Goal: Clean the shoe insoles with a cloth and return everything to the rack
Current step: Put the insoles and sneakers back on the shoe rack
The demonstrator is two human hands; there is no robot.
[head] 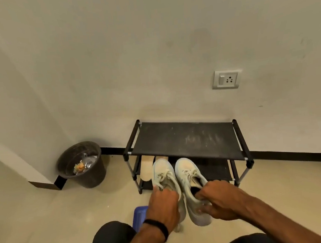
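The rack (pixel 185 138) stands far against the wall, toes of both shoes at its lower shelf; left hand (pixel 164 201) grips the left shoe (pixel 163 172), right hand (pixel 216 200) pinches the right shoe (pixel 188 177) at its collar, likely for shelving; insoles (pixel 146 167) lie just left.
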